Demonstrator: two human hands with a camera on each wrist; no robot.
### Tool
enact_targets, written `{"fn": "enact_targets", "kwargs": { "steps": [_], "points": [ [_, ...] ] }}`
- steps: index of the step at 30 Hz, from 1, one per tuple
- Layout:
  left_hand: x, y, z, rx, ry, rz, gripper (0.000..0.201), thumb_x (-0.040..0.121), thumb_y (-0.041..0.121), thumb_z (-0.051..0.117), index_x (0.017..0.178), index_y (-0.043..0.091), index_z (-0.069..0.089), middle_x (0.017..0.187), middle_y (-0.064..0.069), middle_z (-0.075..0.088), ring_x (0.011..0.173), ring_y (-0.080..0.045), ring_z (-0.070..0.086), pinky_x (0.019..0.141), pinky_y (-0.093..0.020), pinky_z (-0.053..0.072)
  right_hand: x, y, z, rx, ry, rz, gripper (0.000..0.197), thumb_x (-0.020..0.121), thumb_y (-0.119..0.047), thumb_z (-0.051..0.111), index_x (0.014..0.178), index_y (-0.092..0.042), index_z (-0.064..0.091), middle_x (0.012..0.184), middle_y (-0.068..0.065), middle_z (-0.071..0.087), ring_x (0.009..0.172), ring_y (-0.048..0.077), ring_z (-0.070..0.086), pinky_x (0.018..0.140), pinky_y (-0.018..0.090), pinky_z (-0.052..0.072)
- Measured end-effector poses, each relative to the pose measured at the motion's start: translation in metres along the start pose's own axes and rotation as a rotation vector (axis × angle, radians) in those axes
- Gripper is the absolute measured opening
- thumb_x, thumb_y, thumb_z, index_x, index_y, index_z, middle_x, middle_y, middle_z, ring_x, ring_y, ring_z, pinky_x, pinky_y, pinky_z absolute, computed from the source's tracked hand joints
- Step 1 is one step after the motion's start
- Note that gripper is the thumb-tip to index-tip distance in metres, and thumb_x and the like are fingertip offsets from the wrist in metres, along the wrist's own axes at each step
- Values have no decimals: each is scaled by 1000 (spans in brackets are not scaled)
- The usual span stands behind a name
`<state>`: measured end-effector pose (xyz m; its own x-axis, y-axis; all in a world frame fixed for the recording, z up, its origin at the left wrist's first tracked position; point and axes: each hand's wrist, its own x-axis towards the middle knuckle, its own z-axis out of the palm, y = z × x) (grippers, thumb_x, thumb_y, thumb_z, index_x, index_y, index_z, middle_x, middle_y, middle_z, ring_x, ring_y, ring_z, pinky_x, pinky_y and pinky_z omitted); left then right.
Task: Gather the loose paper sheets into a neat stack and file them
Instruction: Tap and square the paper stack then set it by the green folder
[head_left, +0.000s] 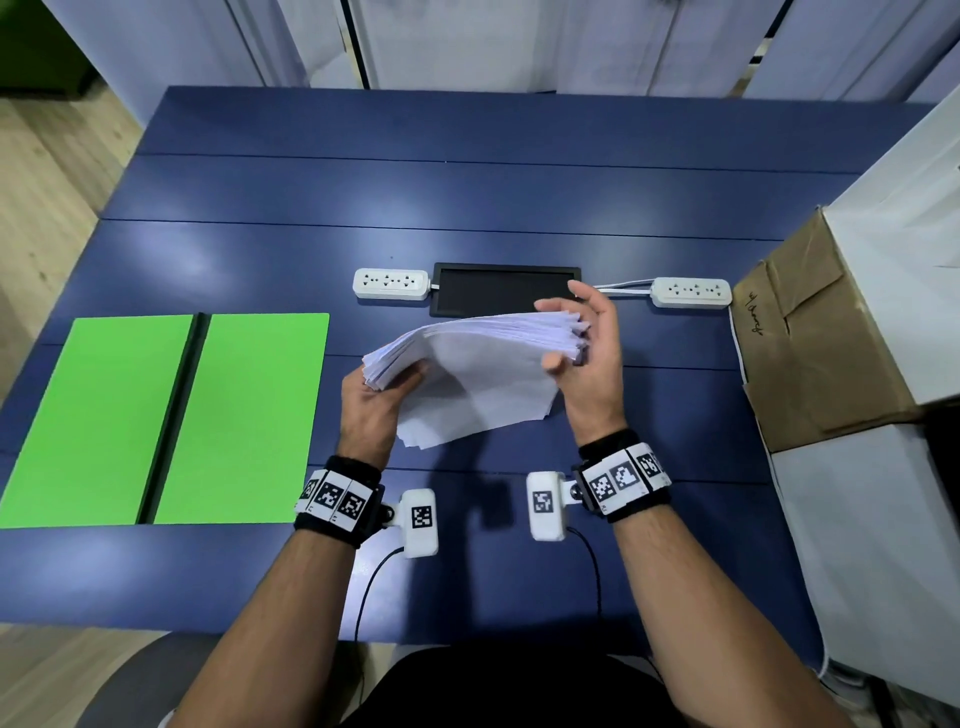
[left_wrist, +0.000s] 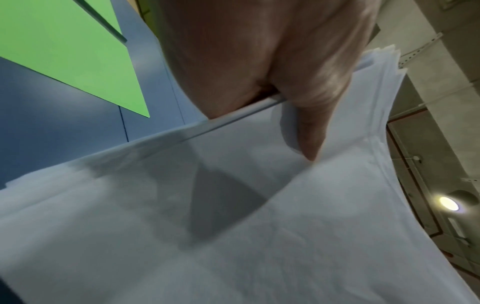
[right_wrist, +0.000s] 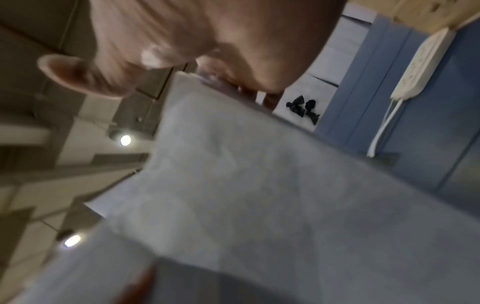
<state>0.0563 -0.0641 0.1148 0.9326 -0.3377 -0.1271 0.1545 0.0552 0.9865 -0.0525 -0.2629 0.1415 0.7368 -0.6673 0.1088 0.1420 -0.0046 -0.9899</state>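
Observation:
A thick stack of white paper sheets (head_left: 478, 374) (left_wrist: 259, 205) (right_wrist: 259, 185) is held tilted above the blue table (head_left: 467, 197), its edges fanned and uneven. My left hand (head_left: 379, 395) (left_wrist: 259, 61) grips the stack's left edge, thumb on the near face. My right hand (head_left: 587, 353) (right_wrist: 194, 41) cups the right edge, fingers curled over the far corner, thumb by the near face. An open green folder (head_left: 156, 415) (left_wrist: 64, 51) lies flat at the left of the table, a dark spine down its middle.
Two white power strips (head_left: 390, 283) (head_left: 691, 292) flank a black flat panel (head_left: 498, 288) behind the stack. A cardboard box (head_left: 810, 338) sits at the table's right edge against white furniture.

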Motion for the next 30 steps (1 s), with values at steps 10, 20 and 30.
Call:
{"fn": "enact_targets", "kwargs": {
  "steps": [10, 20, 30],
  "points": [
    [1, -2, -10, 108, -122, -7, 33, 76, -3, 80, 106, 4, 70, 98, -2, 73, 87, -10, 67, 83, -25, 53, -6, 44, -17, -154, -40, 251, 74, 71, -5, 88, 132, -24, 52, 116, -11, 66, 105, 5, 65, 93, 22, 51],
    [0, 3, -6, 89, -124, -84, 37, 75, -2, 82, 111, 5, 75, 110, -17, 77, 94, -23, 71, 89, -39, 59, -14, 44, -13, -89, 32, 326, 26, 79, -5, 82, 102, -12, 73, 94, -4, 77, 85, 9, 73, 83, 31, 56],
    [-32, -17, 29, 140, -69, 105, 32, 105, 12, 58, 136, 8, 60, 132, -18, 66, 125, -36, 62, 108, -55, 48, -46, 54, 21, -130, 272, 179, 19, 92, -17, 69, 111, -14, 71, 100, -11, 74, 97, 7, 71, 90, 27, 55]
  ]
}}
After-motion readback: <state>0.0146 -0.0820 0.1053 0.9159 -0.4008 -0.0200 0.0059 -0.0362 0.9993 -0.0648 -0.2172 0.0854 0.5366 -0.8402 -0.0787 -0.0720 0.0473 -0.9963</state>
